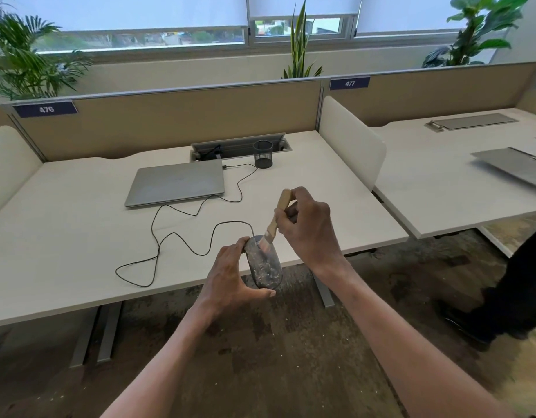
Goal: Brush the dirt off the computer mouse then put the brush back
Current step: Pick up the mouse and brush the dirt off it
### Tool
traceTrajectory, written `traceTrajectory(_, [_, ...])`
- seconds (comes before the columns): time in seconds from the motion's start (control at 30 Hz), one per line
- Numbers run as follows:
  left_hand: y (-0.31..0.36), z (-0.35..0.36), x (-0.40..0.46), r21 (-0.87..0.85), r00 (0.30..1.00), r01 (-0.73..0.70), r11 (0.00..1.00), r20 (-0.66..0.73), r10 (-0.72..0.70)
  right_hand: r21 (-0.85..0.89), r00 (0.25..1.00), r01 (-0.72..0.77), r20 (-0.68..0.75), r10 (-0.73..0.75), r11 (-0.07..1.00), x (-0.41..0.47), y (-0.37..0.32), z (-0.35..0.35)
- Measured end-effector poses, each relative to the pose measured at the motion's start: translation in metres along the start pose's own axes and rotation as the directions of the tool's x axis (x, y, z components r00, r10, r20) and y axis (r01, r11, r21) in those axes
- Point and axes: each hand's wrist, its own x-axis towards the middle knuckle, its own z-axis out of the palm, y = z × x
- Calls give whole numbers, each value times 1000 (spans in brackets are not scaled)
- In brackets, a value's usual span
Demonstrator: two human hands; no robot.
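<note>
Left hand (230, 276) grips dusty mouse (264, 263) by its sides, off desk (79, 236) edge. Right hand (309, 227) pinches brush (275, 220) handle, bristles on mouse. Mouse looks light, rigid, tethered by cable (182, 236). Mesh cup (263, 154) behind, likely brush's home.

The mouse (265, 265) hides its left flank behind the left hand (230, 279). Above the mouse, the brush (275, 218) handle's middle vanishes inside the right hand (309, 227), and its bristles blur against the mouse's dirty top.
</note>
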Motion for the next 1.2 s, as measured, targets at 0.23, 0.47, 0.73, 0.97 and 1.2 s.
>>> traceTrajectory(0.23, [-1, 5, 0, 8, 1000, -11, 1000, 1, 11, -105, 1000, -12, -4, 11, 994, -1, 1, 3])
traceTrajectory(0.47, [-2, 5, 1, -6, 1000, -24, 1000, -1, 24, -94, 1000, -27, 12, 28, 995, 2, -1, 3])
traceTrajectory(0.73, [-5, 2, 0, -9, 1000, -12, 1000, -13, 12, -34, 999, -38, 17, 38, 999, -5, -3, 2])
traceTrajectory(0.97, [-7, 3, -2, -8, 999, -29, 1000, -25, 29, -70, 998, -58, -17, 57, 996, -9, 1, -4])
traceTrajectory(1.2, [-1, 4, -3, -92, 999, -44, 995, -16, 42, -33, 994, -110, -1, 110, 993, -27, -2, 1])
